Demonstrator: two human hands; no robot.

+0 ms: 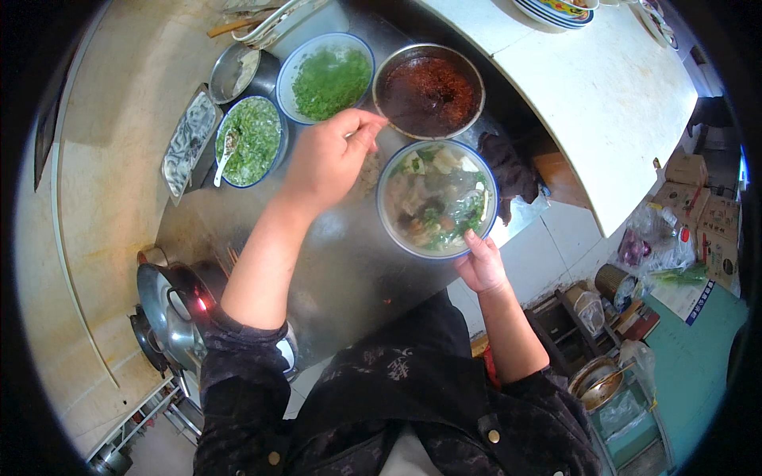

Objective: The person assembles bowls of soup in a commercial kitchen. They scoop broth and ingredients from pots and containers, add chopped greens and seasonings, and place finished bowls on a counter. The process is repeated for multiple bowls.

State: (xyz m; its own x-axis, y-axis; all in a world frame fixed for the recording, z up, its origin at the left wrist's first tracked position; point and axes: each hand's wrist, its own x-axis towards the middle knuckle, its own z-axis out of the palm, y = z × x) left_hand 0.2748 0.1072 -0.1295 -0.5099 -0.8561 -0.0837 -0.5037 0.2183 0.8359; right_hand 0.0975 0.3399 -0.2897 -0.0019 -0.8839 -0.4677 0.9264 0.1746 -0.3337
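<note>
"So where's the soup bowl (398, 239)?"

"Right hand (482, 267) has its near-right rim, thumb on top, just this side of the sauce pot (425, 137). Probably heavy, sloshy, maybe slick, so I'd support rim plus base. Left hand (328, 161) is pinched at the fingertips by the pot; can't tell if it's holding anything."

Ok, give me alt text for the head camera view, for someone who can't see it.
A person's right hand grips a blue-rimmed bowl of soup by its edge, while the left hand hovers, fingers pinched, near a round container of dark red sauce. Two bowls of chopped greens stand nearby on a grey counter.
</note>
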